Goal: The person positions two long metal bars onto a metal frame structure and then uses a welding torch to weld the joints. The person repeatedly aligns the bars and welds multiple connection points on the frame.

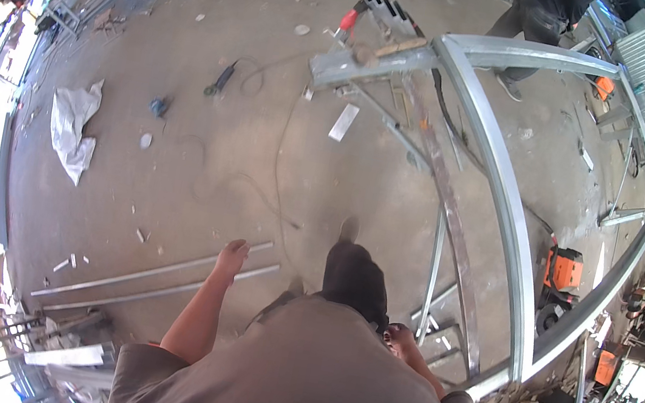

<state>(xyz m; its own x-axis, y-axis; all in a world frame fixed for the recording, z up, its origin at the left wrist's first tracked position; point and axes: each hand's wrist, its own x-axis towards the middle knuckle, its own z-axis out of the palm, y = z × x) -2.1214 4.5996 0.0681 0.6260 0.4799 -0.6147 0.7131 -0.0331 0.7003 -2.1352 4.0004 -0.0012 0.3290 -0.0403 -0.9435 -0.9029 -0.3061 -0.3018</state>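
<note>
- In the head view, my left hand (233,253) hangs with nothing visible in it; I cannot tell how far its fingers are closed.
- My right hand (401,341) is by my hip, beside something small and dark; I cannot tell whether I hold it.
- Nearest my left hand are two slim metal bars (155,268) on the floor, reaching away to its left.
- I judge the bars light and stiff, perhaps slippery, not fragile; mid-length is the balanced place to grip each.
- Right of my right hand stands one large metal frame (519,236), probably heavy and rigid, best held by two uprights.
- Beyond my left hand: one corded power tool (220,80), one crumpled pale sheet (72,127).
</note>
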